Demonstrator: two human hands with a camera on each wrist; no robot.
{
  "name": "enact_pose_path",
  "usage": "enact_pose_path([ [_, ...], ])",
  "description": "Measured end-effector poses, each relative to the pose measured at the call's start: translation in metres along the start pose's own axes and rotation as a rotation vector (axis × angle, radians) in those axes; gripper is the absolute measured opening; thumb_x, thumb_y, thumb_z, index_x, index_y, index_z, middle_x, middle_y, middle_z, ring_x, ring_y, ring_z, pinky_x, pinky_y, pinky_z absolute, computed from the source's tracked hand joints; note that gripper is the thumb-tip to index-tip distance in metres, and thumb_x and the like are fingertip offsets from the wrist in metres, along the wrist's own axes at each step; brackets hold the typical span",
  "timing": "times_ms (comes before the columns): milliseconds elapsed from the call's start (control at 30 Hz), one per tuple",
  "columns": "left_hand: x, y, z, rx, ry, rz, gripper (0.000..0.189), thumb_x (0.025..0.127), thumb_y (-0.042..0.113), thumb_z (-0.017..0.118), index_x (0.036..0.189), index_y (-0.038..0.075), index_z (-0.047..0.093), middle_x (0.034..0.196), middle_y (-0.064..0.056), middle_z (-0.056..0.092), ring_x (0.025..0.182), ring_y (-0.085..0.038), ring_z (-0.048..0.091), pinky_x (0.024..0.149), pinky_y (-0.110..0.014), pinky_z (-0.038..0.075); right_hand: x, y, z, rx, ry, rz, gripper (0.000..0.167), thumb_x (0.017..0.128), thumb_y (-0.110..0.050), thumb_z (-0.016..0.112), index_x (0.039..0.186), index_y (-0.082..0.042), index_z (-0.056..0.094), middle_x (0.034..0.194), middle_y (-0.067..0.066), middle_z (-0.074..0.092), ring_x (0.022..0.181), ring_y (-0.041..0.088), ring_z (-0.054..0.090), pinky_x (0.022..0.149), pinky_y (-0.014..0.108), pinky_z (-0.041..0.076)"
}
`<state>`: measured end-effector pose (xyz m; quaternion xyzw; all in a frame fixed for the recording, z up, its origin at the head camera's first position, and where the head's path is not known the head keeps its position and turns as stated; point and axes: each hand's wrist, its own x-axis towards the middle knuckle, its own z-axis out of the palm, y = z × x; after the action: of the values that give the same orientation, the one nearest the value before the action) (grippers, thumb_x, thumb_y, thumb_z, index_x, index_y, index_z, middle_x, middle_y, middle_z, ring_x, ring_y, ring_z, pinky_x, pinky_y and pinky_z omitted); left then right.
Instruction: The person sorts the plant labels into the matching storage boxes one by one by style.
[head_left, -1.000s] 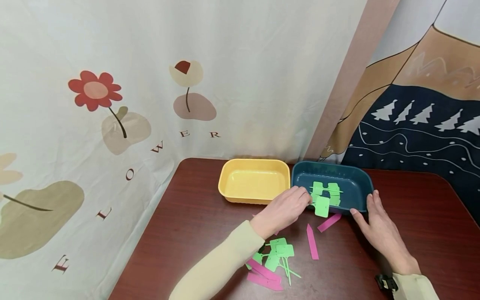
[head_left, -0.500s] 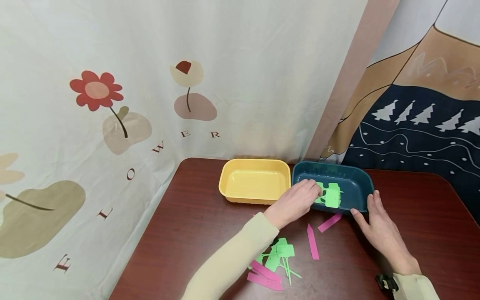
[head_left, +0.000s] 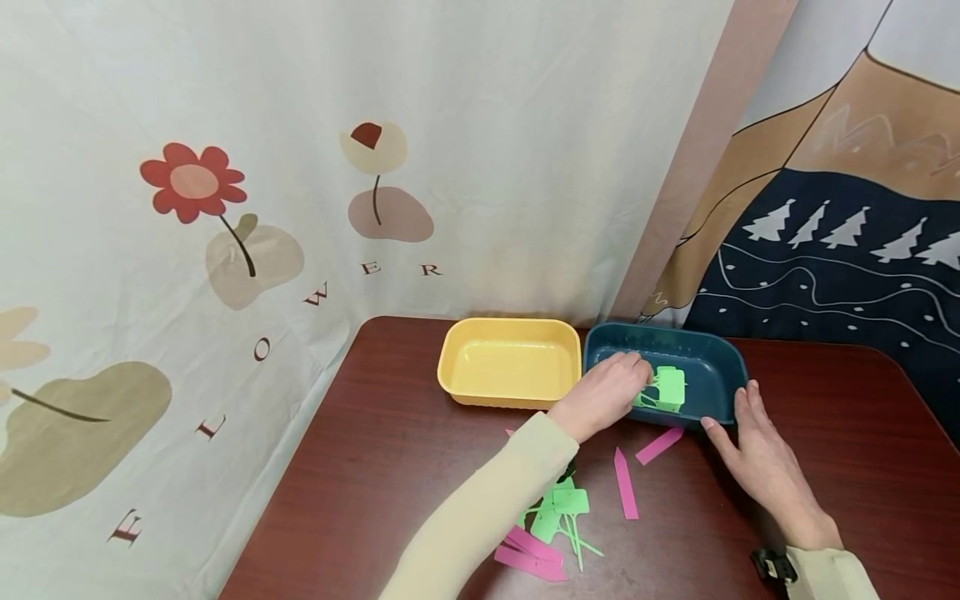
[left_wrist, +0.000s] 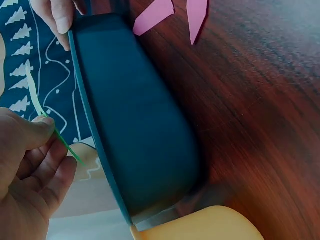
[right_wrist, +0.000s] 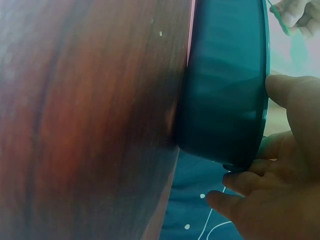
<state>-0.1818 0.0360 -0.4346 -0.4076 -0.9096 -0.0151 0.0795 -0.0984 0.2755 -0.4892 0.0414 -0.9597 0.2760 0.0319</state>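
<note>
My left hand (head_left: 606,392) reaches over the left part of a dark teal plastic basin (head_left: 705,346). Between its thumb and fingers it pinches a thin light-green plant label (left_wrist: 34,92), seen edge-on in the left wrist view. Inside the basin lie several more green plant labels (head_left: 671,387), partly hidden by the left hand. My right hand (head_left: 768,462) rests at the basin's near right corner. Its thumb touches the front rim and its fingers extend along the right end, as the right wrist view also shows.
A yellow basin (head_left: 510,323) stands left of the teal one. On the dark red wooden table (head_left: 360,467) are a heap of green plant labels (head_left: 566,502), pink pointed labels (head_left: 531,562) below it, and two more pink labels (head_left: 625,483) before the teal basin. A printed curtain (head_left: 525,167) hangs behind.
My left hand has moved right and slightly up, from the teal basin's front left edge to over its inside. The green labels in the basin are now more bunched. The right hand stays put.
</note>
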Motion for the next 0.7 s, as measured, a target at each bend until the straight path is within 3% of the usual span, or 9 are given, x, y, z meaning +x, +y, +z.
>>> enact_pose_path([
  [300, 0.011, 0.003, 0.008, -0.031, -0.034, -0.066, 0.030, 0.097, 0.020, 0.076, 0.126, 0.015, 0.072, 0.120, 0.001, 0.069, 0.106, -0.009, 0.059, 0.101, -0.015, 0.045, 0.000, -0.001, -0.001, 0.003, -0.009, 0.005, 0.088, 0.109, -0.045, 0.049, 0.155, 0.019, 0.010, 0.163, 0.039, -0.001, 0.141, 0.066, 0.022, 0.098, 0.079, 0.033],
  [500, 0.016, 0.003, 0.014, -0.018, -0.030, -0.077, 0.024, 0.098, 0.019, 0.073, 0.121, 0.013, 0.073, 0.112, 0.001, 0.071, 0.098, -0.009, 0.063, 0.092, -0.016, 0.050, 0.000, -0.001, -0.001, 0.008, -0.015, 0.009, 0.088, 0.109, -0.045, 0.048, 0.155, 0.019, 0.009, 0.164, 0.039, -0.002, 0.141, 0.066, 0.022, 0.098, 0.079, 0.032],
  [700, 0.023, 0.004, 0.022, 0.026, -0.079, -0.081, 0.018, 0.100, 0.017, 0.069, 0.116, 0.013, 0.075, 0.102, 0.000, 0.071, 0.092, -0.009, 0.065, 0.084, -0.018, 0.053, 0.000, -0.001, 0.000, 0.002, -0.005, 0.005, 0.088, 0.109, -0.045, 0.048, 0.155, 0.019, 0.010, 0.164, 0.039, -0.001, 0.141, 0.066, 0.023, 0.098, 0.079, 0.033],
])
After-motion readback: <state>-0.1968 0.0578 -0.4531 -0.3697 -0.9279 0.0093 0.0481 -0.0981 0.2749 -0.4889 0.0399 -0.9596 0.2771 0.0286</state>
